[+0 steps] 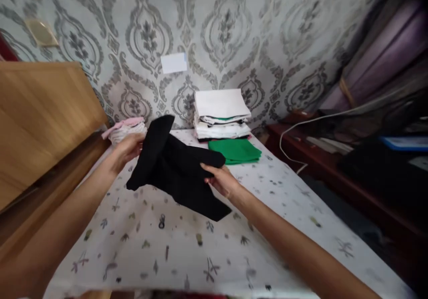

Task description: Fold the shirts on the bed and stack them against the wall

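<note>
While both hands (129, 149) (220, 179) grip it, black cloth (177, 169) hangs above table (187, 250).

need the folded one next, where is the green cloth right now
In the head view, the green cloth lies folded flat on the patterned bed sheet, right of centre, just in front of the white stack by the wall.

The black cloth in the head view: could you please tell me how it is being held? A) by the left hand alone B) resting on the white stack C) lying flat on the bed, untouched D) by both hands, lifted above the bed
D: the left hand and the right hand each grip the black cloth, which hangs above the patterned bed sheet.
</note>
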Tool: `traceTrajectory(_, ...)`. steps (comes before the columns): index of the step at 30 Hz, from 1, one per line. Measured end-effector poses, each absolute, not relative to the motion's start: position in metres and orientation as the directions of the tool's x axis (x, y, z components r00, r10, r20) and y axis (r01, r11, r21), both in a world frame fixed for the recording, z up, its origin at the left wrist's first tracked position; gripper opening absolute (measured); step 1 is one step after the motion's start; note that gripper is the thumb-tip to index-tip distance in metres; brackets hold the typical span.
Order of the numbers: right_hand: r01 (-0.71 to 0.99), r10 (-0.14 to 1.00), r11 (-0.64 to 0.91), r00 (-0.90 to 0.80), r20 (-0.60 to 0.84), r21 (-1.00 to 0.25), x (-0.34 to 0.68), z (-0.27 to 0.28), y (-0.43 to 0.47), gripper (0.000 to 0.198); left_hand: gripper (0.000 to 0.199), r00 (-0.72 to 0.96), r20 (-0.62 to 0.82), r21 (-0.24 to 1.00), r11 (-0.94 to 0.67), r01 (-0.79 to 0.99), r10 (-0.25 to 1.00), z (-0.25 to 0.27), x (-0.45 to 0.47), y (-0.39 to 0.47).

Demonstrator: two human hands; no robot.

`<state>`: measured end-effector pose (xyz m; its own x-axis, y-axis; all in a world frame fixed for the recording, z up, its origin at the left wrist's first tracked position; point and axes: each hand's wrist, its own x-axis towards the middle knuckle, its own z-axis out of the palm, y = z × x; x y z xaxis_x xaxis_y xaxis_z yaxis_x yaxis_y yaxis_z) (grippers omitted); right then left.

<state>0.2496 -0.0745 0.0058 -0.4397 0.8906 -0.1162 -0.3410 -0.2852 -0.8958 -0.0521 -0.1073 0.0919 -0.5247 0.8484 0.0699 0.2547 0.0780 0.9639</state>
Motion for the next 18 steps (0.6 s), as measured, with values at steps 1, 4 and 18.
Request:
traceTrajectory(1, -0.345, 0.893, -0.285, -0.434, -0.117, -0.894, 0.255, 0.0, -0.076, 0.038, 0.008, -0.561, -0.015, 0.949, 0.188, 0.253, 0.828, 0.07, -0.056, -0.117)
traceTrajectory(4, -0.314, 0.889, -0.288, -0.439, -0.13, -0.905, 0.268, -0.019, -0.08, 0.031, 0.013, -0.608, -0.094, 0.904, 0.324, 0.28, 0.788, 0.024, -0.058, -0.147)
traceTrajectory(18, 0.222, 0.912, 0.1, -0.41, 0.0, -0.97, 0.272, -0.047, -0.094, 0.035, 0.068, -0.078, 0.082, 0.157, 0.064, 0.986, 0.994, 0.003, 0.015, -0.192)
